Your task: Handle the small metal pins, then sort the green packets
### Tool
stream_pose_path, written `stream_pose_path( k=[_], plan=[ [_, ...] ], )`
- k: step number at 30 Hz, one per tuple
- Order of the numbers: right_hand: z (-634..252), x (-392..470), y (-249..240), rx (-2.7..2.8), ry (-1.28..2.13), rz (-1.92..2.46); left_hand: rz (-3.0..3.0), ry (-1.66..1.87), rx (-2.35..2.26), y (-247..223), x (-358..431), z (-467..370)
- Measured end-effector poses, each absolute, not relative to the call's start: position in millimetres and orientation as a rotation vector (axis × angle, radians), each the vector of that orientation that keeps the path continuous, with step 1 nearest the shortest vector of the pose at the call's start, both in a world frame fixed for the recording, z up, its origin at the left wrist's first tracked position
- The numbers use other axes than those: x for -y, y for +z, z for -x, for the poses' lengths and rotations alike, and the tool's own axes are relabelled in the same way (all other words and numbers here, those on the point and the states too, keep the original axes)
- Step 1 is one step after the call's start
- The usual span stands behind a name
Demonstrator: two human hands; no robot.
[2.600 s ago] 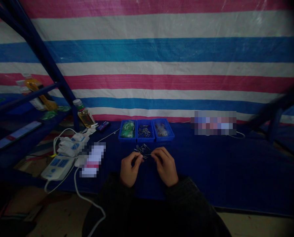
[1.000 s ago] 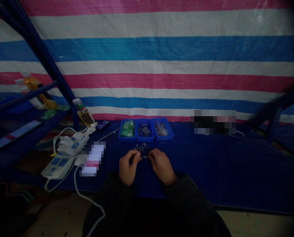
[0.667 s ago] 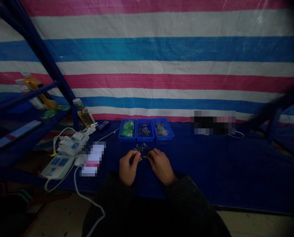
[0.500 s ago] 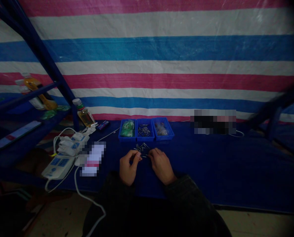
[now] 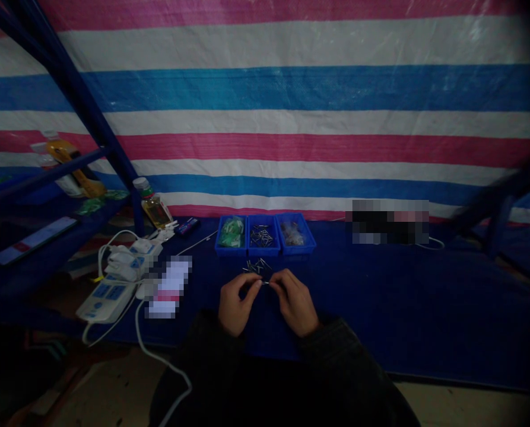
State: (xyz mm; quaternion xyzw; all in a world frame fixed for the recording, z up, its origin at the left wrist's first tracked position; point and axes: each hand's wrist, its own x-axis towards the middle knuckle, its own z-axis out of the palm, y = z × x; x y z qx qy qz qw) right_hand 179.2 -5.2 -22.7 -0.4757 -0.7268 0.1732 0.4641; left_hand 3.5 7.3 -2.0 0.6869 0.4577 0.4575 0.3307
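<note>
Head view: left hand (image 5: 234, 305) and right hand (image 5: 297, 302) meet over the near worktop (image 5: 380, 308), fingers pinched on one small metal pin (image 5: 265, 283); a loose pin pile (image 5: 256, 266) lies unworked beyond.

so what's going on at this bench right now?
A person sits at a blue-covered table, both hands together over it. The left hand and right hand pinch a small metal pin between their fingertips. A loose pile of pins lies just beyond, in front of three blue trays. A white power strip sits to the left.
</note>
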Motion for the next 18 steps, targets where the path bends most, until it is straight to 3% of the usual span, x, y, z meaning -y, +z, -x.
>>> stream_pose_path(
  k=[18],
  plan=[
    [-177.1, 9.0, -23.4, 1.807, 0.403, 1.078, -1.839, 1.053, -1.161, -0.1, -6.9, -5.4]
  ],
)
